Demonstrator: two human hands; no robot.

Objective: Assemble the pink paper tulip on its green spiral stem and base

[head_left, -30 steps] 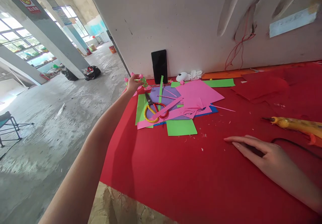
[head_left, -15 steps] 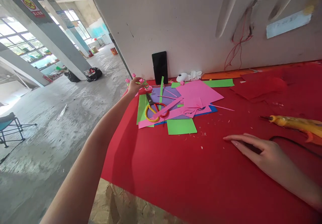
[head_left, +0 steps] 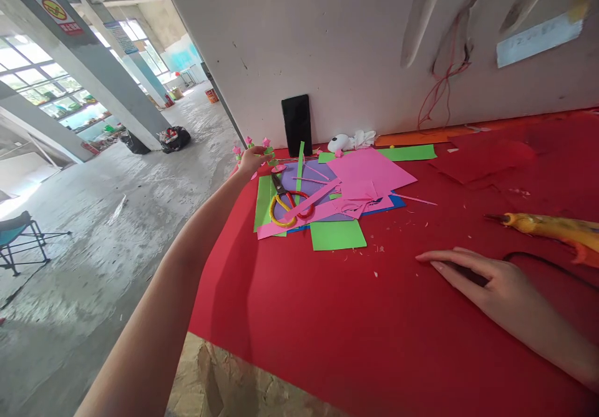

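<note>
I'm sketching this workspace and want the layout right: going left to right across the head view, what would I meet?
Folding chair → black bags → red bucket → left hand → black phone → large pink sheet → right hand.

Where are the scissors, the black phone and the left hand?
scissors (head_left: 279, 186): head view, on the dark blades.
black phone (head_left: 297, 125): head view, middle of its face.
left hand (head_left: 251, 159): head view, back of the hand.
</note>
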